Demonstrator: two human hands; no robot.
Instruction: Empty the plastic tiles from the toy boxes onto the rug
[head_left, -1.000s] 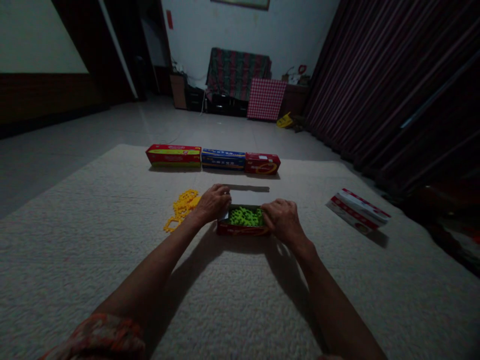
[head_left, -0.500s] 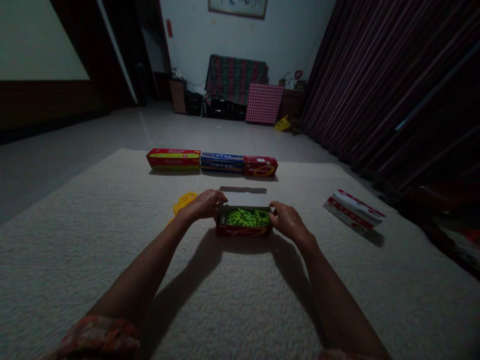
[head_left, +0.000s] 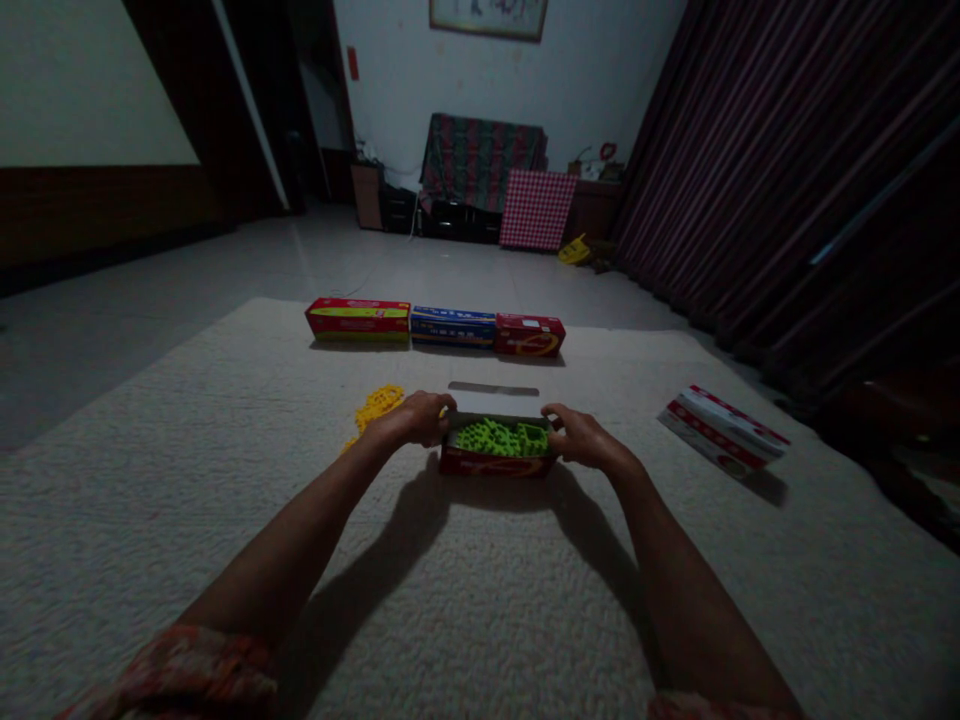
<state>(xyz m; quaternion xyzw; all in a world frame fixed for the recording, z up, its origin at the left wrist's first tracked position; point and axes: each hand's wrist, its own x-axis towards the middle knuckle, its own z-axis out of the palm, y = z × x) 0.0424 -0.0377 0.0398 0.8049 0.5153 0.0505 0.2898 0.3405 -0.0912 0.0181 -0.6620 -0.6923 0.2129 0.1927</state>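
Note:
A dark red cardboard box (head_left: 495,466) lies lengthwise in front of me with its white-lined lid (head_left: 493,402) raised at the far side. Bright green plastic pieces (head_left: 496,438) fill it. My left hand (head_left: 427,418) grips the left end, its thumb and fingers curled at the lid's corner. At the opposite end, my right hand (head_left: 585,437) has its fingers bent around the corner where lid and box meet. Some fingertips of both hands are hidden. Loose yellow plastic pieces (head_left: 379,404) lie beyond my left wrist.
A pale textured mat (head_left: 480,600) covers the floor. Along its far part stand a red-and-yellow box (head_left: 358,322), a blue box (head_left: 453,328) and a red box (head_left: 529,336) in a row. A white-and-red box (head_left: 724,430) lies tilted at right. Purple curtains (head_left: 712,170) hang beyond.
The view has shifted slightly, so everything sits farther right. My right fingers have drawn outward from the box's inside, and more of the green pieces shows there. The lid stays raised.

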